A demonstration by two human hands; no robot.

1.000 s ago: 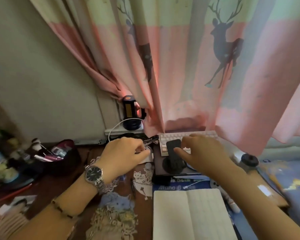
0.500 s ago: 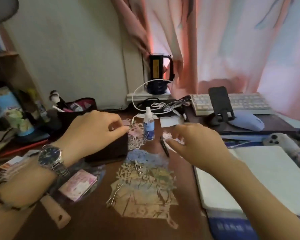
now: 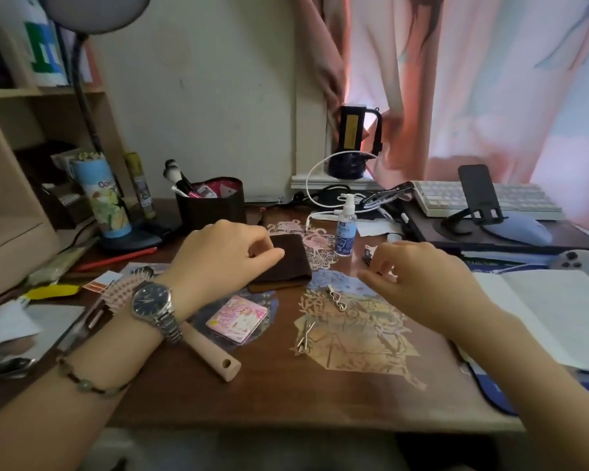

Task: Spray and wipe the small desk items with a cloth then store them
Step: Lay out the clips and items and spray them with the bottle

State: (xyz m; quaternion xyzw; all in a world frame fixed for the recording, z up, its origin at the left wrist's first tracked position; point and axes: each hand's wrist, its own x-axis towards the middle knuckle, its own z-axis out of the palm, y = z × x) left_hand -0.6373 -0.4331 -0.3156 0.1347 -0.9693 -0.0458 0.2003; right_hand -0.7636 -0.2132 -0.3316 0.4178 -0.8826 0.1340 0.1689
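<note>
Since the earlier frames the view has dropped from the curtain and keyboard down to the desk top, and both hands have drawn back from the far right toward the near middle of the desk (image 3: 252, 396). That brings the cleaning things into reach, so the task looks to be at its start: nothing appears sprayed or wiped yet.

The left hand (image 3: 225, 256), with a watch on its wrist, hangs over the left edge of the folded brown cloth (image 3: 291, 263); its fingers are curled with thumb against forefinger, and whether it pinches the cloth or anything else cannot be told. The right hand (image 3: 412, 277) hovers palm down to the right, fingers loosely bent, seemingly holding nothing, just near a small dark item half hidden behind it.

The spray bottle (image 3: 346, 226) stands upright just beyond the cloth's far right corner, between the two hands and untouched. The small items lie nearer: a heart-shaped metal clip (image 3: 337, 299), plain hair pins (image 3: 305, 336) and a pink pocket mirror (image 3: 237, 317).
</note>
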